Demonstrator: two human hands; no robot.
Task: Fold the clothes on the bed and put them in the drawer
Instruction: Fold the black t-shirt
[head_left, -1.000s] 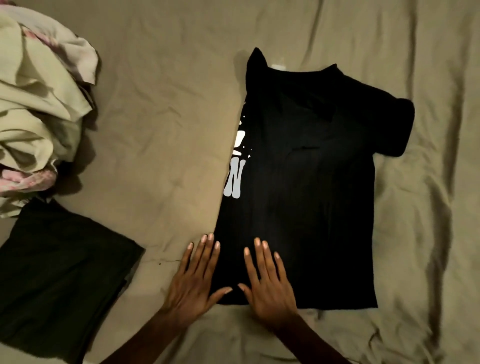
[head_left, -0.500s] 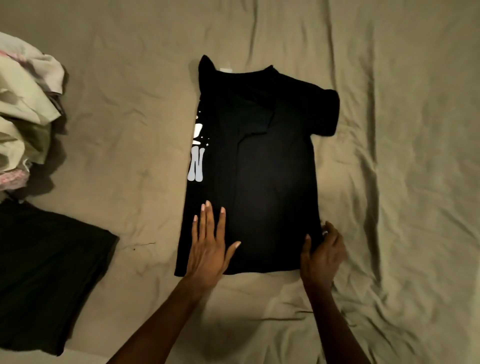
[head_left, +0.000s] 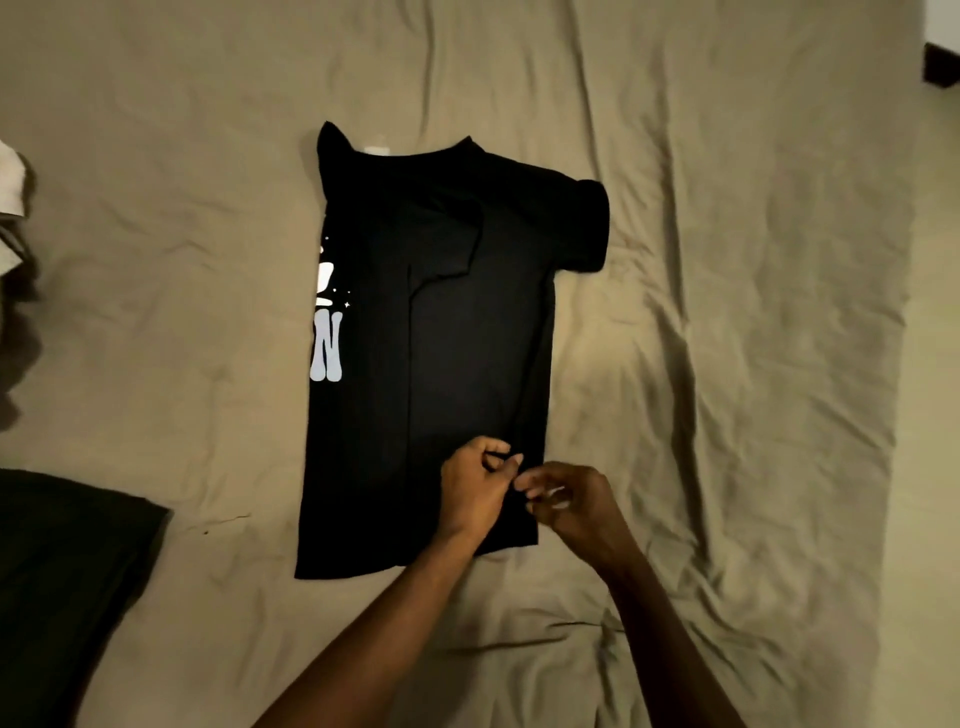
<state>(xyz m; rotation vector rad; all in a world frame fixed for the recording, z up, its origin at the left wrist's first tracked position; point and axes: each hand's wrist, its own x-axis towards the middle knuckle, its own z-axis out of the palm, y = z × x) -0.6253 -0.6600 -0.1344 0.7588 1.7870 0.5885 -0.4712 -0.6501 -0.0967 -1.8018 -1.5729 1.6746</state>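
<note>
On the tan bedsheet (head_left: 727, 364), mid-frame, lies a black T-shirt (head_left: 467, 338), collar toward the far edge, hem toward the person. Its left side is already folded in over the body, w/ a strip of white print (head_left: 327, 343) showing along the left edge; the right sleeve (head_left: 587, 223) sticks out unfolded at upper right. Shirt lies flat on the sheet.

Both hands sit close together over the lower right part of the shirt, near the hem. Left hand (head_left: 475, 488): fingers curled, thumb & forefinger pinching a small bit of the black fabric. Right hand (head_left: 571, 501): fingers curled inward at the shirt's right edge, fingertips almost meeting the left hand's; it's blurred, so can't tell whether it actually grips cloth or just touches it.

At lower left, partly cut off by the frame, is a dark folded garment (head_left: 62, 587), well apart from the shirt. At the far left edge a bit of a pale clothes pile (head_left: 10, 192) shows. Sheet is creased all over, esp. right of the shirt.
</note>
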